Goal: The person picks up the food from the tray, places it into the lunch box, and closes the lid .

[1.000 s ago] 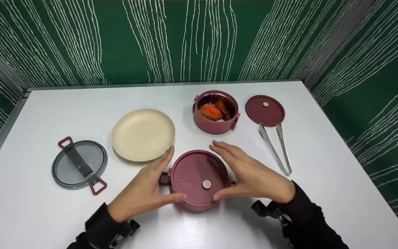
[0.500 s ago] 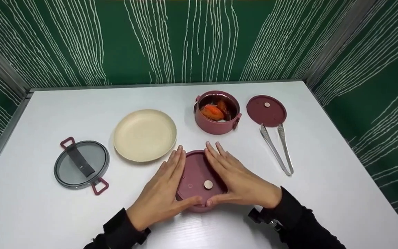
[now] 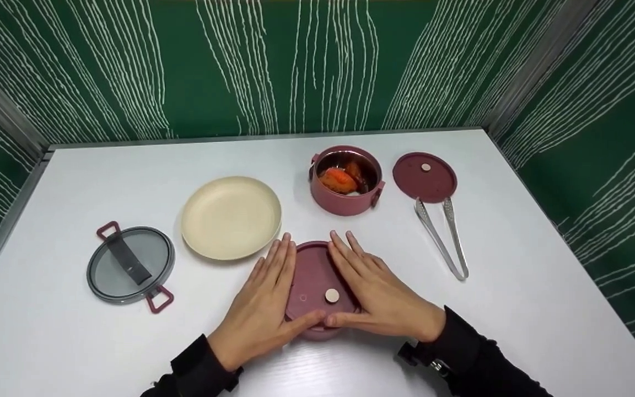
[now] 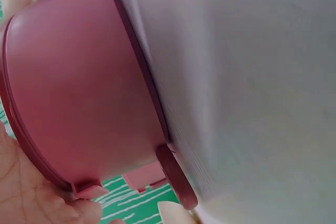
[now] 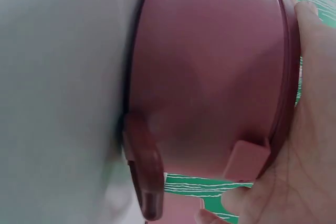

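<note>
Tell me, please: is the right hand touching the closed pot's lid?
Touching. The right wrist view shows the right hand, palm against the lid at its rim.

I have the left hand (image 3: 265, 309) on the left part of a lid (image 3: 315, 270), the right hand (image 3: 383, 292) on its right part; under both is a pot (image 3: 320, 334) on the table (image 3: 75, 342). Ahead and left of the left hand lies a plate (image 3: 231, 218); farther left, a round two-handled piece (image 3: 109, 267). Ahead of the right hand I see an open pot (image 3: 345, 205) with food (image 3: 339, 180) inside. Right of that hand lie tongs (image 3: 455, 237), and beyond them, a loose lid (image 3: 424, 179)
</note>
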The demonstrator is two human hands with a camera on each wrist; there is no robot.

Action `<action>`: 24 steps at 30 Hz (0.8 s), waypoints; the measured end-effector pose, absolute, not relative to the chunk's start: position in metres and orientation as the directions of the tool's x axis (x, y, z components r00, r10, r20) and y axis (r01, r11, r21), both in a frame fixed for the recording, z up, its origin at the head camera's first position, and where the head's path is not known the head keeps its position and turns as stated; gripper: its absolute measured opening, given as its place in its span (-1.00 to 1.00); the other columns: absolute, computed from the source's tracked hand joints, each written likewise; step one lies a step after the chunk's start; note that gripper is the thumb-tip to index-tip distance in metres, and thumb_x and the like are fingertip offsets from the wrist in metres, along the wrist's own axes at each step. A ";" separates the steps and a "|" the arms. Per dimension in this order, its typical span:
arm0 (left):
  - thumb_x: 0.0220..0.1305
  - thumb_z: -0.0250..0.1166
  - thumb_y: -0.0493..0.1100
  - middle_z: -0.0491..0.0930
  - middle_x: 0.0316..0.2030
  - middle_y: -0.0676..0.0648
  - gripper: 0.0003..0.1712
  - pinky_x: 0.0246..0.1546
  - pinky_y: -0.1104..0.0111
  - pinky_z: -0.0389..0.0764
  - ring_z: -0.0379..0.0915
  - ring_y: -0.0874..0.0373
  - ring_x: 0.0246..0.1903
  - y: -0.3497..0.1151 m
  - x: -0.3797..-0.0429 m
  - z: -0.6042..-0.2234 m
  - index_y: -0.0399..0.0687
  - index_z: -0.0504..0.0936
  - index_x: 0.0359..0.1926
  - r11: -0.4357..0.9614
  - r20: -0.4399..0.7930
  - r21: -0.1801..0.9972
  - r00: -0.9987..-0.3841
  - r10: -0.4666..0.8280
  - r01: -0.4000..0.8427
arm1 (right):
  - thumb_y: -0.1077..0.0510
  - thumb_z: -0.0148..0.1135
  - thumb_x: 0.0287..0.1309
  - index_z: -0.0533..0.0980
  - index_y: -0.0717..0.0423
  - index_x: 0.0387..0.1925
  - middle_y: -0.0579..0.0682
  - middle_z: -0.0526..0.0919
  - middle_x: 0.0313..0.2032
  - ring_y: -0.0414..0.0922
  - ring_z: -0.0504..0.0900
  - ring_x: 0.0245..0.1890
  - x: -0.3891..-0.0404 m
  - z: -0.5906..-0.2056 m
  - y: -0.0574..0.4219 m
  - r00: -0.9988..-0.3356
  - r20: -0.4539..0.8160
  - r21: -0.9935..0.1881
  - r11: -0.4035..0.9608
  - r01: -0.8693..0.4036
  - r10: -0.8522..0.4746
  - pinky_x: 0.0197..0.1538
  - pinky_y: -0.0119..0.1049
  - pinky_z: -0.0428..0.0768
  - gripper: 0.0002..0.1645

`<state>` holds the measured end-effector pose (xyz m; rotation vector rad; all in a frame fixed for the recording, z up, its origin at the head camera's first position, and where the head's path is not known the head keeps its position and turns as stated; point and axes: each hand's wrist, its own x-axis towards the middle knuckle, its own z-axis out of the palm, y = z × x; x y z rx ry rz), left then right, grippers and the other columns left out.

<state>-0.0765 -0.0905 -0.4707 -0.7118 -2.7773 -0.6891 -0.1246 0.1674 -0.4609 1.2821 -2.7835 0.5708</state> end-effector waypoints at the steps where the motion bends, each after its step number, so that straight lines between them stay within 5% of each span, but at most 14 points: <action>1: 0.35 0.03 0.58 -0.20 0.64 -0.25 0.29 0.56 -0.05 0.08 -0.32 -0.06 0.63 -0.090 -0.077 -0.471 -0.31 -0.14 0.63 0.776 0.294 0.388 -0.864 0.408 0.498 | -0.67 0.03 0.19 -0.14 0.16 0.65 0.07 -0.22 0.66 0.16 -0.21 0.64 -0.125 -0.462 0.167 -0.661 0.179 -0.316 0.594 -0.740 -0.729 0.45 0.23 0.31 0.39; 14: 0.32 0.06 0.58 -0.01 0.61 -0.31 0.29 0.51 -0.11 0.17 -0.21 -0.17 0.61 -0.090 -0.078 -0.472 -0.39 0.02 0.59 0.794 0.320 0.320 -0.848 0.424 0.517 | -0.63 0.11 0.19 -0.10 0.16 0.65 0.05 -0.20 0.67 0.19 -0.13 0.63 -0.124 -0.463 0.166 -0.666 0.169 -0.309 0.603 -0.735 -0.726 0.43 0.23 0.32 0.37; 24: 0.29 0.03 0.62 -0.15 0.64 -0.24 0.32 0.56 -0.10 0.06 -0.29 -0.15 0.63 -0.092 -0.078 -0.468 -0.30 -0.08 0.63 0.794 0.249 0.359 -0.871 0.425 0.490 | -0.69 0.11 0.10 -0.12 0.12 0.66 0.04 -0.18 0.67 0.09 -0.18 0.64 -0.126 -0.461 0.168 -0.673 0.167 -0.348 0.596 -0.724 -0.720 0.40 0.20 0.36 0.44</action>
